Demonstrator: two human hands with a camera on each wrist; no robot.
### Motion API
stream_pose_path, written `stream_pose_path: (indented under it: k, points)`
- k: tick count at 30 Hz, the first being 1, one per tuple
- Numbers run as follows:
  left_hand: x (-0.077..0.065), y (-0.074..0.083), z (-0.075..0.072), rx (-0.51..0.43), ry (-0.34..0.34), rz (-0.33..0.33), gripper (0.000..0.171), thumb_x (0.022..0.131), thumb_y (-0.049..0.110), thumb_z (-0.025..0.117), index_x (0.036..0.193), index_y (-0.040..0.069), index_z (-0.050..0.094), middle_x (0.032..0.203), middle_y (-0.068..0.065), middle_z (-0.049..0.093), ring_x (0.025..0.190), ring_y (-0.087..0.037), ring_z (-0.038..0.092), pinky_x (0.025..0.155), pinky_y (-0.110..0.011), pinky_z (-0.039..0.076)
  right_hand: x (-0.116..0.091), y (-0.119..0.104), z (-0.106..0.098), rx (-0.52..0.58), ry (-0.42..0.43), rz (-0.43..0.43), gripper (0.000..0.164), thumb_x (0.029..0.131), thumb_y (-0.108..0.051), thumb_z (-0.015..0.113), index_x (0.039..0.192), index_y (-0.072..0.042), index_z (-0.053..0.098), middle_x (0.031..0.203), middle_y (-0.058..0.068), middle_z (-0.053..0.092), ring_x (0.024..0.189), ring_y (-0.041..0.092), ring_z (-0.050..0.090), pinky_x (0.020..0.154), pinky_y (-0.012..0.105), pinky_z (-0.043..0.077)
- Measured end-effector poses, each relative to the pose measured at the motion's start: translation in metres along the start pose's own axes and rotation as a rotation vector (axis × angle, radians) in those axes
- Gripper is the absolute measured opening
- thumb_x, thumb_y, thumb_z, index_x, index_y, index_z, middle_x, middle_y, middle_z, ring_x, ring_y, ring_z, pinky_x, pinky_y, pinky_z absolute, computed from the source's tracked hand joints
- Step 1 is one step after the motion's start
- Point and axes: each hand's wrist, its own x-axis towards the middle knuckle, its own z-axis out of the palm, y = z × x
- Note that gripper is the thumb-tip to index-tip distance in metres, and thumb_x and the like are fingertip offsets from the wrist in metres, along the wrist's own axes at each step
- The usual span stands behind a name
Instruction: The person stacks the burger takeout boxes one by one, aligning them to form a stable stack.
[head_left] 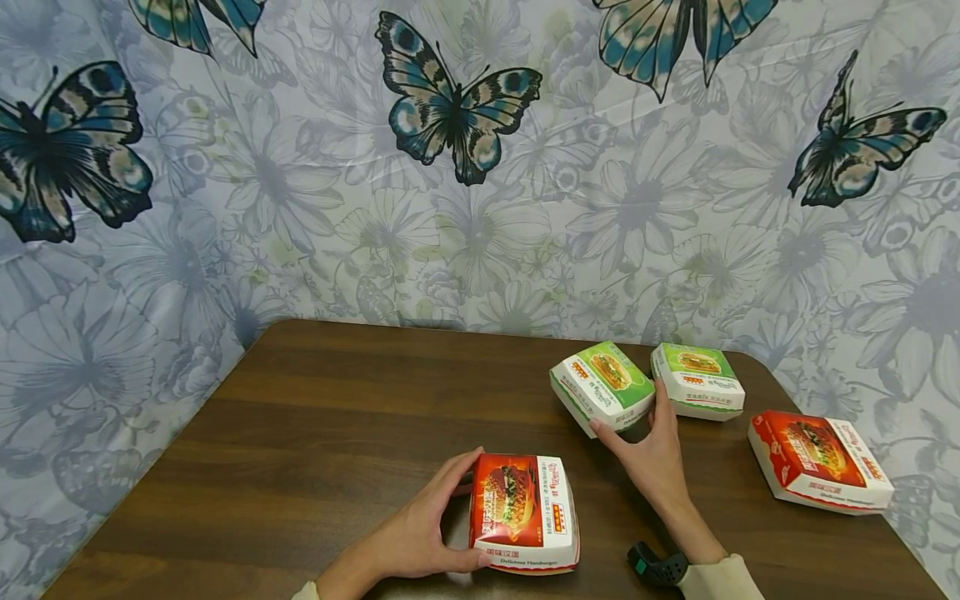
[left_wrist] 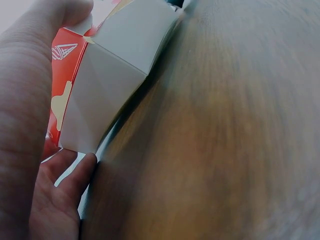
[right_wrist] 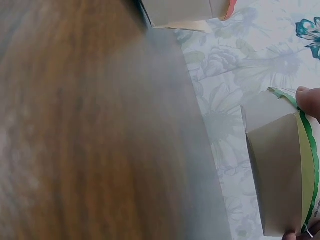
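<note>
My left hand (head_left: 416, 533) grips a red and white hamburger box (head_left: 555, 546) at its left side, near the table's front. In the left wrist view, thumb and fingers span the white lower walls of this box (left_wrist: 105, 95), close over the wood. Farther back on the right, my right hand (head_left: 652, 458) pinches a green and white hamburger box (head_left: 603, 387) between thumb and fingers, and the box sits tilted. From the right wrist, the box's grey-white underside (right_wrist: 277, 170) shows, with the thumb at its upper corner. A second green hamburger box (head_left: 701, 387) stands right beside the fingertips.
Another red hamburger box (head_left: 821, 462) lies at the right edge of the brown wooden table (head_left: 300, 433). A flowered cloth with butterflies (head_left: 480, 250) hangs behind the table. A black device (head_left: 656, 567) is strapped to my right wrist.
</note>
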Motion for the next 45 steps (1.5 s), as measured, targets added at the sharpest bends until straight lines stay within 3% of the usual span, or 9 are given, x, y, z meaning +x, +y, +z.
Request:
stream_pose_path:
  k: [11, 23, 36, 45]
  points:
    - [0.000, -0.001, 0.000, 0.016, 0.004, 0.016, 0.109, 0.084, 0.046, 0.085, 0.165, 0.027, 0.015, 0.162, 0.003, 0.030, 0.139, -0.019, 0.049, 0.118, -0.042, 0.039, 0.000, -0.008, -0.003, 0.051, -0.002, -0.033, 0.120, 0.084, -0.029, 0.087, 0.166, -0.010, 0.002, 0.170, 0.018, 0.012, 0.155, 0.034, 0.022, 0.124, 0.052, 0.026]
    - [-0.001, -0.001, 0.000, 0.037, 0.014, 0.040, 0.108, 0.084, 0.047, 0.084, 0.165, 0.028, 0.015, 0.162, 0.001, 0.031, 0.138, -0.019, 0.051, 0.117, -0.041, 0.041, -0.003, -0.015, -0.008, 0.082, -0.026, -0.050, 0.120, 0.085, -0.029, 0.086, 0.167, -0.013, -0.001, 0.171, 0.018, 0.008, 0.156, 0.036, 0.021, 0.123, 0.052, 0.026]
    - [-0.001, -0.002, 0.001, 0.048, 0.016, 0.049, 0.109, 0.083, 0.047, 0.085, 0.165, 0.023, 0.016, 0.162, 0.001, 0.031, 0.138, -0.019, 0.050, 0.117, -0.042, 0.041, -0.004, -0.019, -0.013, 0.057, -0.061, -0.069, 0.120, 0.086, -0.032, 0.086, 0.167, -0.012, -0.001, 0.170, 0.018, 0.012, 0.154, 0.037, 0.027, 0.121, 0.054, 0.029]
    - [-0.001, -0.002, 0.001, 0.045, 0.014, 0.035, 0.109, 0.083, 0.047, 0.085, 0.165, 0.025, 0.016, 0.162, 0.002, 0.031, 0.139, -0.018, 0.050, 0.117, -0.042, 0.040, -0.006, -0.029, -0.017, 0.044, -0.078, -0.084, 0.117, 0.086, -0.032, 0.085, 0.167, -0.016, 0.002, 0.171, 0.014, 0.012, 0.153, 0.038, 0.028, 0.123, 0.044, 0.028]
